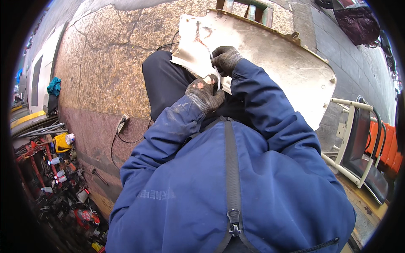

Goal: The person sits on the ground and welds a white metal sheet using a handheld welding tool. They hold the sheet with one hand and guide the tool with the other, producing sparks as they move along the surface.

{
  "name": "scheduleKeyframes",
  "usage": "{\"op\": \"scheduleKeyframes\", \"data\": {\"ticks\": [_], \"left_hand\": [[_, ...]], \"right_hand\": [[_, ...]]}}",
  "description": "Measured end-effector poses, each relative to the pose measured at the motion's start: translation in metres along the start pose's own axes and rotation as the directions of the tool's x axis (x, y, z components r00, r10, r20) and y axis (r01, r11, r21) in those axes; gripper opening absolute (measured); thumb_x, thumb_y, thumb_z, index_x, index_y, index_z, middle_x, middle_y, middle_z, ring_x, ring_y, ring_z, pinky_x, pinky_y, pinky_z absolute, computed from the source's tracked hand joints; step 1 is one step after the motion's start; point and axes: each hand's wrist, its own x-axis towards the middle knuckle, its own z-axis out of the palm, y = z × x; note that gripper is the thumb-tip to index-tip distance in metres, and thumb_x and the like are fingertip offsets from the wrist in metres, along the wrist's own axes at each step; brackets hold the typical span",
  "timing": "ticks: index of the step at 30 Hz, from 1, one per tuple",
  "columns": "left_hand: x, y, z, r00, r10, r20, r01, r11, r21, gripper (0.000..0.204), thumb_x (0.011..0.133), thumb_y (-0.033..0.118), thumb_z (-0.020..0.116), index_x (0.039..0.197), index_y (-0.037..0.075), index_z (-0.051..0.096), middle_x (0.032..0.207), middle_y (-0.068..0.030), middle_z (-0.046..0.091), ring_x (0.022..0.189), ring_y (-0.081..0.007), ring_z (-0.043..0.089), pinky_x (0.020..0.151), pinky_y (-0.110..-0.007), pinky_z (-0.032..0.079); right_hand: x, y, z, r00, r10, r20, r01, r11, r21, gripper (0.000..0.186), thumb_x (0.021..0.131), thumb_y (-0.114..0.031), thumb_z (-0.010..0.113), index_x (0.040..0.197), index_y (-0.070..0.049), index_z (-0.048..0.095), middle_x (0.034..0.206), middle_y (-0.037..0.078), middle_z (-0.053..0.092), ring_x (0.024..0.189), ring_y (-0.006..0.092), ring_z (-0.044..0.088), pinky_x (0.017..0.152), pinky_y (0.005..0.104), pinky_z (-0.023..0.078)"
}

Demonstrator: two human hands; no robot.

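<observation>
A large white curved panel point(270, 50), scuffed and grimy, lies across in front of me, its near left part by my knees. Brown marks and a crack-like line run over its upper left part. My right hand point(226, 61), in a dark worn glove, pinches the upper part of a thin white strip point(218, 76) over the panel's near edge. Lower down, my left hand point(205, 92), in a dark glove with holes, is closed around the strip's lower end. Its fingertips are partly hidden, and I cannot make out whether it grips anything else.
Beyond the panel stands a greenish frame point(252, 12). A power strip point(122, 121) with a black cable lies on the ground at left. Tools and parts are heaped point(59, 177) at the lower left. A metal-framed chair point(358, 147) and orange bin point(383, 145) stand at right.
</observation>
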Motion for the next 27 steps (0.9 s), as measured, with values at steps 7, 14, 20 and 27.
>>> {"op": "scheduleKeyframes", "data": {"ticks": [7,14,20,27], "left_hand": [[0.001,0.005,-0.001,0.997,-0.061,0.045,0.058,0.997,0.057,0.034,0.073,0.031,0.062,0.091,0.004,0.054,0.073,-0.0163,0.062,0.073,-0.0329,0.062,0.068,-0.040,0.049],[0.002,0.012,-0.008,0.972,-0.162,0.171,0.143,0.983,0.119,0.036,0.073,0.032,0.058,0.096,0.005,0.052,0.080,-0.0174,0.062,0.079,-0.0333,0.061,0.073,-0.041,0.048],[0.005,0.013,-0.012,0.939,-0.184,0.290,0.146,0.978,0.149,0.049,0.077,0.039,0.049,0.113,0.006,0.048,0.094,-0.0211,0.062,0.092,-0.0343,0.060,0.084,-0.042,0.046],[0.003,0.016,-0.015,0.945,-0.159,0.288,0.130,0.985,0.116,0.049,0.075,0.037,0.050,0.112,0.005,0.049,0.093,-0.0201,0.063,0.090,-0.0344,0.061,0.082,-0.042,0.047]], "right_hand": [[-0.002,0.001,-0.001,1.000,-0.009,0.000,0.009,0.997,-0.075,0.010,0.072,0.000,0.059,0.082,-0.003,0.059,0.060,0.007,0.056,0.040,0.0157,0.048,0.034,0.0293,0.039],[-0.002,0.004,-0.003,1.000,-0.026,0.014,0.026,0.999,-0.040,0.008,0.069,0.003,0.058,0.076,-0.002,0.059,0.056,0.008,0.055,0.042,0.0161,0.049,0.035,0.0293,0.040],[-0.005,0.003,-0.003,1.000,-0.031,-0.004,0.031,0.998,-0.054,0.006,0.071,0.002,0.058,0.076,-0.002,0.059,0.058,0.007,0.055,0.043,0.0156,0.049,0.035,0.0292,0.039],[-0.008,0.003,-0.004,1.000,-0.005,-0.014,0.005,0.999,-0.046,0.005,0.073,0.001,0.058,0.077,-0.002,0.059,0.059,0.008,0.055,0.044,0.0159,0.049,0.035,0.0296,0.039]]}}
